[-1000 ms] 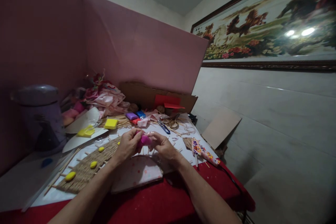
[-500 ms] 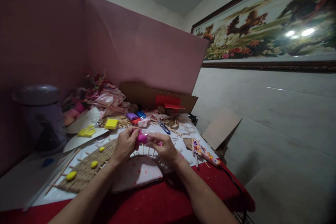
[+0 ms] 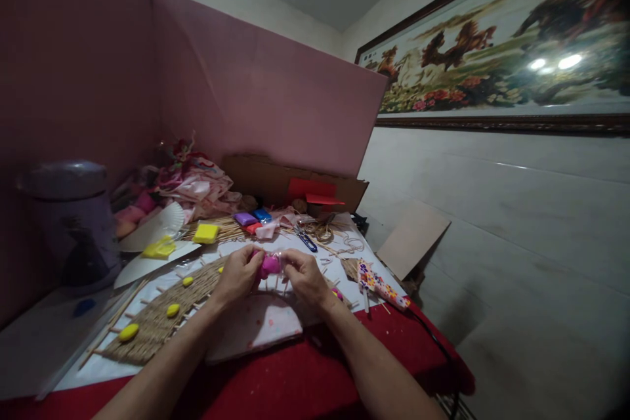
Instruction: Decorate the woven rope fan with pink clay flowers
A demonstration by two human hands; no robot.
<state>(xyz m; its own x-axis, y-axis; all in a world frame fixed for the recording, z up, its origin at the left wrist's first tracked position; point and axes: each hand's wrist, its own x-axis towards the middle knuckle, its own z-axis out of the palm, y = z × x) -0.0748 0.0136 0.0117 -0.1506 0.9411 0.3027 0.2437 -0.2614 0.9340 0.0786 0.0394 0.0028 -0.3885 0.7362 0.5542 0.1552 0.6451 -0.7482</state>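
Clay (image 3: 270,264): magenta lump, just below centre of frame, held up over the table between both hands. Left hand (image 3: 241,273) has fingers closed on its left end; right hand (image 3: 306,275) pinches the clear wrap (image 3: 281,261) at its right end. Whether the right fingertips also touch clay: can't tell.

Handling, my read: light, soft, dents easily, not brittle. Film likely slick and thin, could tear. Best hold is a light pinch on the clay body, other hand on the loose film edge; a hard squeeze would deform it.

Orientation: visible part runs roughly left-right across the frame, filmy end toward the right hand. Left end is hidden by fingers, so full long axis is uncertain.

Around it: woven mat (image 3: 162,321) with yellow dots (image 3: 128,332) lower left, spotted pad (image 3: 268,325) below the hands. Yellow block (image 3: 205,233) sits up and left of the hands, scissors (image 3: 308,241) up and right, flowered tool (image 3: 377,283) right of the right hand.
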